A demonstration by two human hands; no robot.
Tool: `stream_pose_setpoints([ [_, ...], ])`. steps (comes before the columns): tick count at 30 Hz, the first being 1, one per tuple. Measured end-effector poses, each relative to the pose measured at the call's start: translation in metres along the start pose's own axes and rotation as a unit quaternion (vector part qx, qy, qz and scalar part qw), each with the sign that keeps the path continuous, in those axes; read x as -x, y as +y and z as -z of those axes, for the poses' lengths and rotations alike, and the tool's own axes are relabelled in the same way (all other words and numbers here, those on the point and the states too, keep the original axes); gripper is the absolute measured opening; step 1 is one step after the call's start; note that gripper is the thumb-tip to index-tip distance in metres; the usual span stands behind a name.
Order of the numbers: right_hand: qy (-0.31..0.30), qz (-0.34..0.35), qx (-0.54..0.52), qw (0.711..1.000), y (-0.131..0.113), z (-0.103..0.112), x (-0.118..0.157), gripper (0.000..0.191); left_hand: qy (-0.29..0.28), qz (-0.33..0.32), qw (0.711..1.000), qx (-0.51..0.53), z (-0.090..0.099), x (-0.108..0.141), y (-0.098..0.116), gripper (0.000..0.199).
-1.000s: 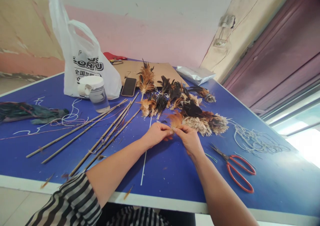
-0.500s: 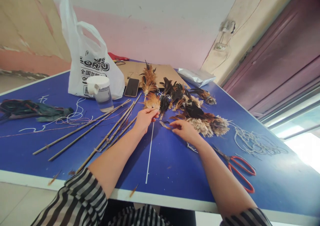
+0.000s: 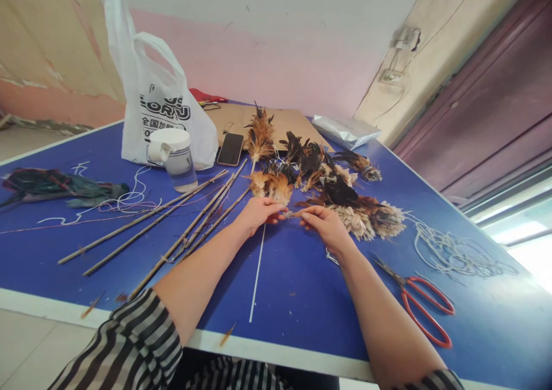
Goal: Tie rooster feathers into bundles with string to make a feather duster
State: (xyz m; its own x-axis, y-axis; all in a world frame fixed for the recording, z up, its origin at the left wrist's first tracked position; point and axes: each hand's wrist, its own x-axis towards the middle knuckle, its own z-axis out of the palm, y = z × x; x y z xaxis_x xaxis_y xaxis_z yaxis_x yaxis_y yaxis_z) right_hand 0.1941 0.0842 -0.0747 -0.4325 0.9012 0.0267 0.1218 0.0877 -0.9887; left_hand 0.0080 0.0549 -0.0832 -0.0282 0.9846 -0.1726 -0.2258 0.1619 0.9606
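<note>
My left hand (image 3: 260, 214) is closed on the near end of a tan and orange feather bunch (image 3: 271, 186), whose feathers point away from me. Facing it, my right hand (image 3: 323, 223) pinches a thin brownish feather (image 3: 297, 213) that reaches to the left fingertips. Behind the left hand, a taller brown feather bunch (image 3: 260, 134) stretches towards the cardboard. More dark feathers (image 3: 309, 159) and pale, fluffy ones (image 3: 353, 220) lie beyond and right of the right hand. A white strip (image 3: 257, 275) runs along the blue table below the left hand.
Thin sticks (image 3: 190, 232) lie at left, near a lidded cup (image 3: 179, 165), a white plastic bag (image 3: 166, 102) and a phone (image 3: 230, 149). Red-handled scissors (image 3: 425, 304) and tangled white string (image 3: 457, 252) are at right. Behind are cardboard (image 3: 293, 123) and a silver packet (image 3: 345, 131).
My hands have come together, the right bringing its thin feather to the left fingertips. The feather bunch has turned and shifted right and nearer. The view has shifted slightly.
</note>
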Motion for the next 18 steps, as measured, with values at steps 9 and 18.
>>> stream_pose_setpoints([
  [9,-0.016,-0.049,-0.094,0.994,-0.002,0.016,0.007,0.023,-0.126,0.101,0.986,0.032,-0.013,0.012,-0.003,0.020],
  [18,0.005,-0.071,-0.120,0.990,-0.001,0.009,0.006,0.029,-0.101,0.097,0.987,0.074,-0.018,0.015,0.000,0.011],
])
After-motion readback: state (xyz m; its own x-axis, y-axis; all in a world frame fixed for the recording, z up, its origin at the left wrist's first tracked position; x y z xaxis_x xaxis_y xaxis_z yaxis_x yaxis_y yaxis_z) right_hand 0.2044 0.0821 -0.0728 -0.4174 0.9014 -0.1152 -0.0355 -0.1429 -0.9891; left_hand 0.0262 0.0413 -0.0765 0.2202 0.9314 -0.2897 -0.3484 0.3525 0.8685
